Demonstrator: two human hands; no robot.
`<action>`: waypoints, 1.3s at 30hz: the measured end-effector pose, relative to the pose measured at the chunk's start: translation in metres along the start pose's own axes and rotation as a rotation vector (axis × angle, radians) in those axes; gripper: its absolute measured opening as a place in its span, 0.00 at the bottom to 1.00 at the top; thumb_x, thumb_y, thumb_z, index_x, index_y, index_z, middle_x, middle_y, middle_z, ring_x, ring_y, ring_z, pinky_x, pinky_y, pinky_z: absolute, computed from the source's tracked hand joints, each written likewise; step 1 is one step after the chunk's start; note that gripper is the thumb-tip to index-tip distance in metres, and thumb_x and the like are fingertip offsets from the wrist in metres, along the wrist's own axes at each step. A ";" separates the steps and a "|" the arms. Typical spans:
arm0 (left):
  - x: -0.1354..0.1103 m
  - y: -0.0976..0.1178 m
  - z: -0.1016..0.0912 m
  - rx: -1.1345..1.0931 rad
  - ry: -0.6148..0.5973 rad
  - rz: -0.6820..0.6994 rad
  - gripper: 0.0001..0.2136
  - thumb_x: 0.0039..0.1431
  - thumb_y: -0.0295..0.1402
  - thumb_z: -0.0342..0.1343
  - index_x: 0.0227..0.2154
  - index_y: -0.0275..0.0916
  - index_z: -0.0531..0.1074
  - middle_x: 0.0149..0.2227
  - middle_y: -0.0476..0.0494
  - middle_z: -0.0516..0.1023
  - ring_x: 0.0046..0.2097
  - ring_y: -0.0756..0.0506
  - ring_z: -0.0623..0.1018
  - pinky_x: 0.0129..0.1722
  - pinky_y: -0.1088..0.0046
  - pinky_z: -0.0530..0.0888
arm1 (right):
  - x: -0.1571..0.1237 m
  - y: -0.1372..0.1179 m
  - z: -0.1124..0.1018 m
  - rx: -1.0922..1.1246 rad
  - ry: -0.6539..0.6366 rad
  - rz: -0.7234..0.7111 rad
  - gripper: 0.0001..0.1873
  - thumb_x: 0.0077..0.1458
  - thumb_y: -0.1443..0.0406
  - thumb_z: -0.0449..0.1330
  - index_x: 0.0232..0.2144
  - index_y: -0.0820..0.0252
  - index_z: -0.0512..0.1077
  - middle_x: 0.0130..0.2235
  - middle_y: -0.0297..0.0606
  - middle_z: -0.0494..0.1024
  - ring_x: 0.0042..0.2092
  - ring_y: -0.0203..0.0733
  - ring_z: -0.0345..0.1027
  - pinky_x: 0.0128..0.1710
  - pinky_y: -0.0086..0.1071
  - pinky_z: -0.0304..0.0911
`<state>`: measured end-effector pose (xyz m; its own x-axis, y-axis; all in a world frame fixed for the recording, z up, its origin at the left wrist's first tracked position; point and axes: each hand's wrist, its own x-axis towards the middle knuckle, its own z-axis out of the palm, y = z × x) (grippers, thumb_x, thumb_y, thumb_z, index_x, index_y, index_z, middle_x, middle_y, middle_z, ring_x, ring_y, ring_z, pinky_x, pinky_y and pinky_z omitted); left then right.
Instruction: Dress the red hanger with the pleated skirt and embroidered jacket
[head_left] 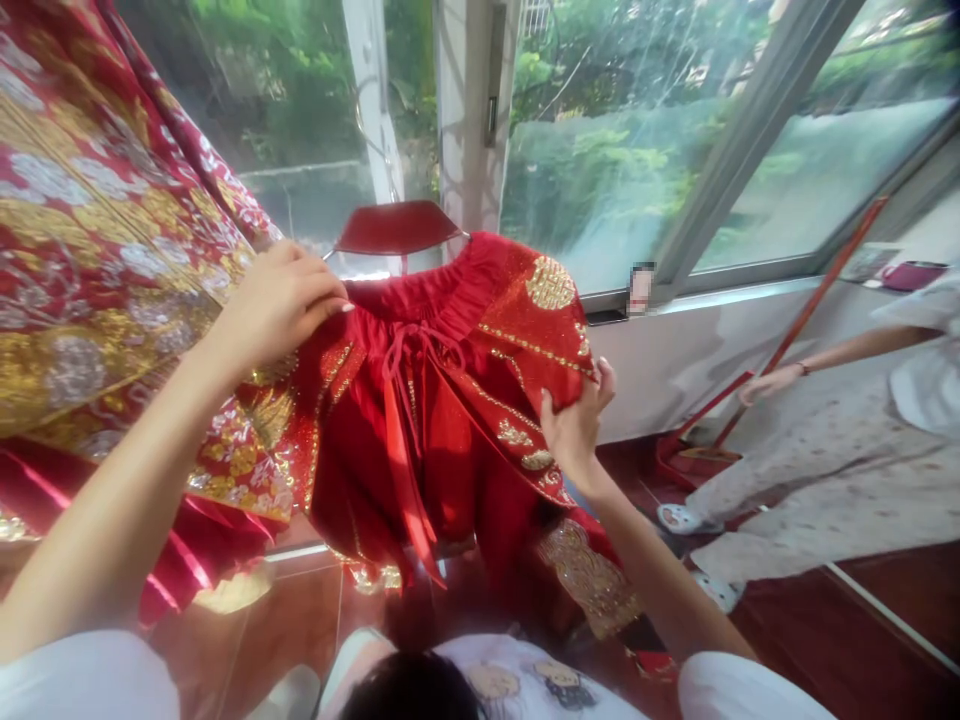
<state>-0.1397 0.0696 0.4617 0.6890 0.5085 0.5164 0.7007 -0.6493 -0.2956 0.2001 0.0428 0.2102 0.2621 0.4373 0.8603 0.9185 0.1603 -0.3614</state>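
A red skirt [442, 400] with gold embroidery and a drawstring waist hangs on a red hanger [397, 228] in front of the window. My left hand [274, 305] is closed on the skirt's waistband at its left end. My right hand [574, 425] pinches the embroidered flap on the skirt's right side, thumb over the cloth. Both arms reach up from below.
A red and gold brocade garment [97, 250] hangs at the left, touching the skirt. Large windows [615, 130] fill the back. At the right another person [840, 470] in pale patterned clothes holds a red mop handle [795, 320]. The floor is dark red.
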 end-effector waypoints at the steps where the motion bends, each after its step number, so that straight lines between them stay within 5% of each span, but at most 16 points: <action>1: 0.000 0.001 0.000 0.005 -0.006 0.000 0.14 0.64 0.40 0.46 0.31 0.43 0.74 0.31 0.45 0.76 0.38 0.43 0.68 0.46 0.59 0.65 | -0.005 0.005 0.002 0.017 -0.004 0.048 0.26 0.60 0.60 0.50 0.58 0.68 0.57 0.55 0.59 0.64 0.53 0.54 0.66 0.47 0.48 0.68; 7: 0.005 0.003 0.007 0.001 -0.029 -0.042 0.16 0.65 0.40 0.45 0.29 0.40 0.74 0.28 0.44 0.74 0.35 0.44 0.70 0.47 0.56 0.66 | -0.022 0.023 -0.017 -0.149 0.109 0.109 0.17 0.57 0.64 0.50 0.47 0.63 0.70 0.42 0.51 0.76 0.42 0.53 0.72 0.44 0.46 0.68; 11: 0.003 0.002 0.004 -0.012 0.040 -0.030 0.15 0.64 0.41 0.47 0.29 0.41 0.75 0.30 0.44 0.74 0.36 0.44 0.71 0.46 0.56 0.68 | -0.015 0.011 -0.035 -0.131 -0.318 -0.095 0.23 0.57 0.69 0.48 0.52 0.58 0.71 0.44 0.46 0.78 0.38 0.47 0.73 0.37 0.37 0.68; 13: -0.001 0.001 -0.003 -0.031 0.096 -0.007 0.13 0.63 0.42 0.50 0.31 0.42 0.76 0.39 0.42 0.75 0.42 0.43 0.72 0.47 0.57 0.69 | 0.005 0.003 -0.046 -0.046 -0.466 -0.151 0.22 0.59 0.64 0.51 0.55 0.53 0.71 0.37 0.39 0.80 0.30 0.41 0.72 0.30 0.32 0.66; 16: -0.010 -0.003 -0.011 -0.037 0.130 -0.013 0.11 0.60 0.43 0.54 0.36 0.45 0.76 0.52 0.43 0.70 0.53 0.39 0.69 0.53 0.56 0.69 | 0.058 -0.010 -0.058 0.099 -0.266 -0.170 0.14 0.58 0.56 0.57 0.39 0.54 0.79 0.25 0.34 0.76 0.23 0.36 0.66 0.27 0.30 0.63; 18: -0.013 -0.006 -0.011 -0.020 0.070 -0.042 0.12 0.60 0.43 0.53 0.41 0.46 0.76 0.55 0.43 0.68 0.56 0.38 0.68 0.55 0.55 0.68 | 0.102 -0.025 -0.058 0.228 -0.103 -0.238 0.14 0.59 0.57 0.56 0.28 0.56 0.78 0.26 0.37 0.76 0.27 0.39 0.69 0.31 0.33 0.66; 20: -0.015 -0.008 -0.009 0.002 -0.021 -0.090 0.13 0.61 0.42 0.50 0.44 0.45 0.75 0.54 0.41 0.69 0.55 0.37 0.70 0.54 0.56 0.69 | 0.145 -0.044 -0.051 0.369 -0.044 -0.372 0.12 0.59 0.59 0.56 0.30 0.56 0.76 0.31 0.38 0.77 0.36 0.42 0.72 0.40 0.38 0.68; 22: -0.016 -0.007 -0.005 0.028 -0.086 -0.146 0.14 0.62 0.40 0.47 0.44 0.43 0.74 0.51 0.39 0.72 0.52 0.38 0.73 0.51 0.57 0.71 | 0.175 -0.062 -0.040 0.374 -0.114 -0.582 0.10 0.56 0.60 0.60 0.39 0.56 0.76 0.46 0.41 0.77 0.49 0.49 0.70 0.52 0.47 0.65; 25: -0.017 -0.003 -0.001 0.015 -0.067 -0.187 0.13 0.63 0.38 0.46 0.42 0.40 0.74 0.46 0.40 0.75 0.49 0.39 0.75 0.49 0.60 0.71 | 0.194 -0.079 -0.024 0.271 -0.354 -0.786 0.15 0.55 0.62 0.61 0.46 0.53 0.72 0.61 0.39 0.64 0.59 0.56 0.60 0.57 0.56 0.58; 28: -0.015 -0.004 0.001 -0.098 0.072 -0.235 0.11 0.62 0.36 0.47 0.38 0.40 0.74 0.40 0.43 0.79 0.42 0.43 0.77 0.44 0.66 0.72 | 0.198 -0.080 -0.011 0.367 -0.408 -0.727 0.09 0.58 0.68 0.53 0.41 0.56 0.71 0.57 0.40 0.69 0.56 0.51 0.63 0.56 0.52 0.61; 33: -0.008 -0.013 0.008 -0.335 0.386 -0.394 0.08 0.59 0.34 0.50 0.32 0.40 0.74 0.34 0.47 0.80 0.37 0.47 0.76 0.41 0.70 0.72 | 0.226 -0.068 -0.002 0.669 -0.447 -0.366 0.06 0.57 0.66 0.56 0.38 0.60 0.68 0.37 0.35 0.75 0.40 0.39 0.69 0.45 0.40 0.68; 39: -0.011 -0.019 0.012 -0.323 0.305 -0.411 0.07 0.57 0.39 0.54 0.35 0.44 0.71 0.36 0.48 0.77 0.38 0.46 0.75 0.39 0.70 0.70 | 0.254 -0.069 -0.004 0.890 -0.930 -0.171 0.10 0.57 0.60 0.61 0.37 0.62 0.71 0.31 0.34 0.75 0.33 0.34 0.69 0.35 0.30 0.68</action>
<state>-0.1581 0.0833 0.4519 0.2564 0.6001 0.7577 0.7737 -0.5973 0.2112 0.2046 0.1394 0.4553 -0.4700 0.7419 0.4782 0.3147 0.6471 -0.6945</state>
